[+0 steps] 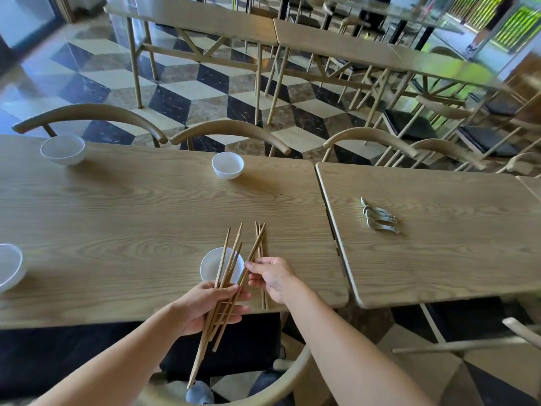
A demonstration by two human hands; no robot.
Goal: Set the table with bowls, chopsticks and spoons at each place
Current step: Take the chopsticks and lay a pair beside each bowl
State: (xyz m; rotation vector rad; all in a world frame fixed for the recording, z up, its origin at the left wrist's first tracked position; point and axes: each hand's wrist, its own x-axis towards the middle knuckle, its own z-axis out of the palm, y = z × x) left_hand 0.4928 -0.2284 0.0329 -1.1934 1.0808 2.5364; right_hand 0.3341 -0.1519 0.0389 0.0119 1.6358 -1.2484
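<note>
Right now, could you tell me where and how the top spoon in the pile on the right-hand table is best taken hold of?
Pinch the top spoon by its handle, which points right and lies free, coming from above on the right side. The spoons' bowls nest closely at the left end of the pile, so fingers would likely disturb the others there. The right hand is nearer.

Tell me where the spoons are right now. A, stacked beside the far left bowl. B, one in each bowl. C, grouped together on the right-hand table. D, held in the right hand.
C: the spoons lie in a small cluster on the right-hand table, away from every bowl, while the left hand grips a bundle of chopsticks and the right hand pinches one of them.
</note>
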